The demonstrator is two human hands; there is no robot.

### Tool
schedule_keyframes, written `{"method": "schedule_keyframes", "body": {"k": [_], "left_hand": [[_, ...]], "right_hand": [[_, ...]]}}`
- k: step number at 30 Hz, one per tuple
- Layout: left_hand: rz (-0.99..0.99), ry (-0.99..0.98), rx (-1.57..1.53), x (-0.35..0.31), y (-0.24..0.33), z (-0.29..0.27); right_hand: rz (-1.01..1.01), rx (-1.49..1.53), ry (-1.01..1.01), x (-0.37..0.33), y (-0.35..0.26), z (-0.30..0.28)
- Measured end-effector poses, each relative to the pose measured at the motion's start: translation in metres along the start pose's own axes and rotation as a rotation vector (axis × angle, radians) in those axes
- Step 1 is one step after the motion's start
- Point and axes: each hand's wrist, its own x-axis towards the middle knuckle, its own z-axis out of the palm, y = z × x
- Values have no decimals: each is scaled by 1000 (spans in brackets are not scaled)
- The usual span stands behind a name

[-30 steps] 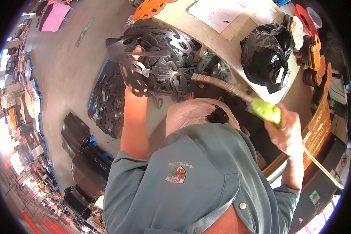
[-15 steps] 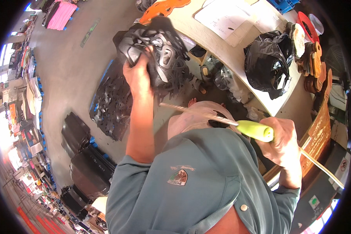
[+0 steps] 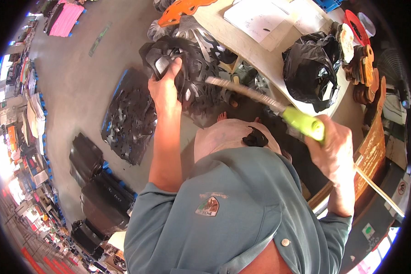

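My left hand (image 3: 165, 86) is closed on the near edge of a bunch of black, cut-out rubbery pieces (image 3: 194, 57), thumb on top and fingers hidden beneath. The bunch is shaped with loops and openings, some parts shiny grey. In my right hand (image 3: 331, 148) is the lime-green handle of a long, narrow knife (image 3: 303, 123). Motion blurs its flat blade, which points left and away, its tip close to the right side of the black pieces. Whether blade and pieces touch, I cannot tell.
Ahead on the right, a pale table (image 3: 242, 39) bears papers (image 3: 255, 19), an orange cut-out piece (image 3: 182, 10) and a black plastic bag (image 3: 308, 68). Black scraps (image 3: 130, 116) lie on the floor at left, near stacked black sheets (image 3: 105, 201). A wooden board (image 3: 370, 169) stands at right.
The knife has swung farther away from my body, its blade now beside the black pieces. My left hand and the bunch have shifted slightly, uncovering grey pieces behind them.
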Motion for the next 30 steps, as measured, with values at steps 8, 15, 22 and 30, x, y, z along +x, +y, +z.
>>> {"method": "schedule_keyframes", "body": {"k": [8, 15, 22, 30], "left_hand": [[89, -13, -155, 1, -5, -27], [18, -288, -352, 15, 17, -50], [41, -197, -268, 34, 23, -56], [196, -161, -561, 18, 33, -36]], "right_hand": [[-36, -45, -82, 10, 6, 13], [101, 29, -83, 12, 12, 4], [61, 73, -101, 16, 24, 12], [426, 554, -194, 18, 61, 10]]}}
